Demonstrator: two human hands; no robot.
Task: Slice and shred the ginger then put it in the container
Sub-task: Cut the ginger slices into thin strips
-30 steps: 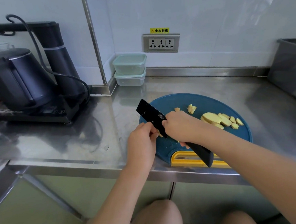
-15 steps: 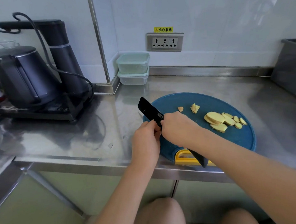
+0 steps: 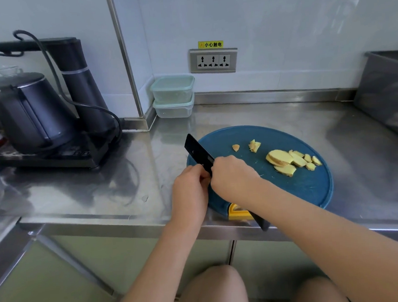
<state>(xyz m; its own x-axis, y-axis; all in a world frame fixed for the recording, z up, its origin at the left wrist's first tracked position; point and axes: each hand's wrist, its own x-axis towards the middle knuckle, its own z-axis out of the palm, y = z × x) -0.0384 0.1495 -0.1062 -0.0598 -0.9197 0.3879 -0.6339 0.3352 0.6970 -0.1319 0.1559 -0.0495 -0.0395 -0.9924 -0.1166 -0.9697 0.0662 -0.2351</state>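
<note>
A round blue cutting board (image 3: 308,185) with a yellow handle lies on the steel counter. Several pale ginger slices (image 3: 285,160) are piled on its right side, and two small bits (image 3: 254,145) lie farther back. My right hand (image 3: 232,176) grips a black knife (image 3: 198,152), its blade pointing back left over the board's left edge. My left hand (image 3: 191,189) sits right against the blade with its fingers curled down. The ginger piece under it is hidden by both hands. Two stacked lidded containers (image 3: 173,96) stand in the back corner.
A black kettle (image 3: 28,111) and its water tower (image 3: 80,83) with a cable stand on a base at the left. A steel bin (image 3: 387,95) stands at the right edge. A wall socket (image 3: 213,60) is behind. The counter's front edge is just below my hands.
Both hands and the knife keep nearly the same place at the board's left edge. A sliver of ginger seen between the hands a second ago is now covered.
</note>
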